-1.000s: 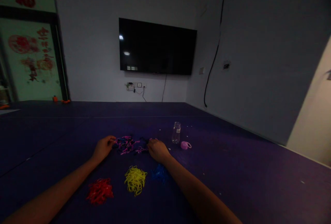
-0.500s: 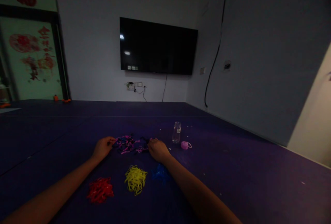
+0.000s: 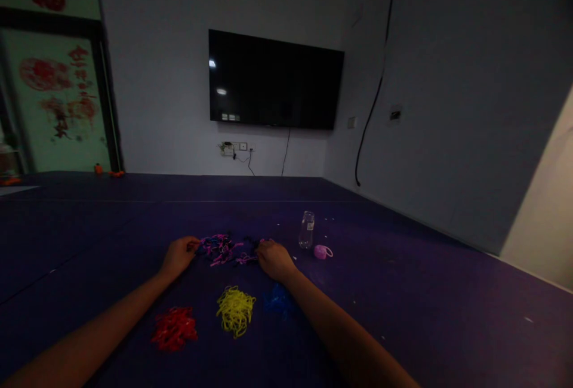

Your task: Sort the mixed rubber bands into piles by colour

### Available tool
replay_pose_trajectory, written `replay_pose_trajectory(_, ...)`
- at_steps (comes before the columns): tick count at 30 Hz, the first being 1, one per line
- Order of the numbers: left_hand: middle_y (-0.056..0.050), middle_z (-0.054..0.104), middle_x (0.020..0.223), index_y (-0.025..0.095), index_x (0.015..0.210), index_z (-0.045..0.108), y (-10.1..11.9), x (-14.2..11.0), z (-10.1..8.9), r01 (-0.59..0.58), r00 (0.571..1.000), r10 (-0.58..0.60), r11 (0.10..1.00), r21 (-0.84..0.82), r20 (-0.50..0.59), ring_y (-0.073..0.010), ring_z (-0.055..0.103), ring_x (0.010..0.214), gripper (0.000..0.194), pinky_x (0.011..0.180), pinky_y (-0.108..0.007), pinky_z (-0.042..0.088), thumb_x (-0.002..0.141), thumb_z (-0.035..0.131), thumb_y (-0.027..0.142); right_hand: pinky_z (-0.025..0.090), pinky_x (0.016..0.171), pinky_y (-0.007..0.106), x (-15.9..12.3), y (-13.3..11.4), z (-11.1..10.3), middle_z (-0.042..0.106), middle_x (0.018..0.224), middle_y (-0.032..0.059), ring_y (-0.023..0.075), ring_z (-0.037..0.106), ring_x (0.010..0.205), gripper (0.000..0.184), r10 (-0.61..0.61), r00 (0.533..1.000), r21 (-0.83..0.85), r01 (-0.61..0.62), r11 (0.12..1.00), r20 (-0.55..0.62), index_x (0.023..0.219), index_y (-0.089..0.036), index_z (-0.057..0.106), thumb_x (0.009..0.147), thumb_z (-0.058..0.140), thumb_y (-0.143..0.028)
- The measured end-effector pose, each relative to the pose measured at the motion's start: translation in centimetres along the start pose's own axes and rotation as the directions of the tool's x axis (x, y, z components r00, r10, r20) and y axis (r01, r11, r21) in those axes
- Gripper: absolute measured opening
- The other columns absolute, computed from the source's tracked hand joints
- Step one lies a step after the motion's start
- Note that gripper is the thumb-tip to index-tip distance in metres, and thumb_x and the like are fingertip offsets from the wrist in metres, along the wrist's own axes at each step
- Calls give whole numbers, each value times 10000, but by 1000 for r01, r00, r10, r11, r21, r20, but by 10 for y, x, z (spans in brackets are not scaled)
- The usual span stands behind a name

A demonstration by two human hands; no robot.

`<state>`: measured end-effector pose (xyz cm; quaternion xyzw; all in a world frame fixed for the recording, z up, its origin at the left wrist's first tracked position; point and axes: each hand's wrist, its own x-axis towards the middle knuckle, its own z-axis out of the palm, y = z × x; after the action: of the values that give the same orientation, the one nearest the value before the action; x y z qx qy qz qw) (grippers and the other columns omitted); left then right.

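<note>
A mixed heap of pink, black and purple bands (image 3: 222, 249) lies on the purple floor mat between my two hands. My left hand (image 3: 178, 255) rests at the heap's left edge with curled fingers pinching at bands. My right hand (image 3: 273, 258) sits at its right edge, fingers closed on bands there. Nearer to me lie three sorted piles: red bands (image 3: 173, 328), yellow bands (image 3: 235, 309) and blue bands (image 3: 277, 300), the blue pile partly hidden by my right forearm.
A small clear bottle (image 3: 307, 229) stands right of the heap, with a pink lid (image 3: 321, 251) beside it. A black TV (image 3: 274, 80) hangs on the far wall above sockets (image 3: 233, 148). A decorated door (image 3: 54, 104) is at far left.
</note>
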<state>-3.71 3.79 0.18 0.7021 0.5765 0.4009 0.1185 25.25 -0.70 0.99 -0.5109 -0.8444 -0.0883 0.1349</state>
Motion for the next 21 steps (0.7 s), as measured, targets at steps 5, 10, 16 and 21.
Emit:
replay_pose_trajectory(5, -60, 738, 834, 186, 772, 683, 1, -1, -1, 8, 1000, -8, 1000, 13, -9, -238, 687, 828, 205, 765, -303, 512, 670, 507, 211, 388, 923, 313, 0, 0, 0, 657, 1035, 130, 204, 592, 1000, 301, -2, 1000, 1, 2, 1000, 9, 1015, -149, 644, 891, 372, -184)
replay_pose_trajectory(10, -48, 741, 853, 192, 802, 698, 3, -2, -2, 13, 1000, -13, 999, 30, 4, -233, 687, 843, 237, 768, -294, 514, 666, 504, 194, 389, 920, 315, 0, 0, -1, 656, 1033, 134, 205, 590, 1002, 301, 2, 1000, -9, -2, 1000, 7, 1022, -143, 639, 890, 372, -181)
replay_pose_trajectory(16, -41, 740, 874, 200, 824, 705, 5, -3, -4, 19, 1000, -19, 998, 67, 4, -221, 682, 869, 282, 785, -282, 501, 690, 467, 129, 385, 916, 308, -1, 0, -2, 656, 1016, 136, 201, 593, 988, 289, -24, 1000, -7, 24, 1000, -4, 1003, -136, 641, 890, 379, -174)
replay_pose_trajectory(21, -42, 739, 875, 202, 828, 707, 6, -3, -4, 18, 1000, -19, 995, 94, 10, -221, 679, 884, 287, 775, -272, 495, 717, 455, 118, 384, 917, 313, -1, 0, -2, 652, 1022, 134, 198, 589, 988, 283, -8, 1000, 1, 8, 1000, 11, 1000, -140, 644, 890, 386, -176)
